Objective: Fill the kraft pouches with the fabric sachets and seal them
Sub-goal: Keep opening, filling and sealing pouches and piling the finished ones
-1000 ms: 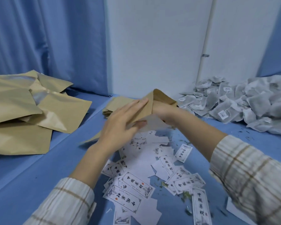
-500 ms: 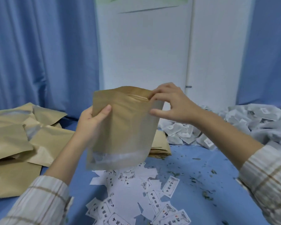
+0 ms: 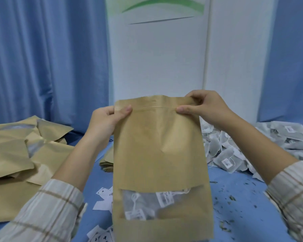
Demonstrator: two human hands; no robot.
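Note:
I hold a tall kraft pouch (image 3: 157, 154) upright in front of me. Through its clear window near the bottom, white fabric sachets (image 3: 147, 203) with strings and small labels show inside. My left hand (image 3: 107, 121) pinches the pouch's top left corner at the zip line, thumb in front. My right hand (image 3: 205, 107) pinches the top right corner the same way. The zip strip runs straight between both thumbs.
A heap of loose fabric sachets (image 3: 238, 151) lies at the right on the blue table (image 3: 234, 198). Kraft pouches (image 3: 16, 154) are piled at the left, and a flat stack (image 3: 108, 161) sits behind the held pouch. Paper labels (image 3: 101, 201) and dried crumbs litter the table.
The pouch rose from the table and turned upright with its window facing me. My hands shifted to the two top corners, and my view tilted up.

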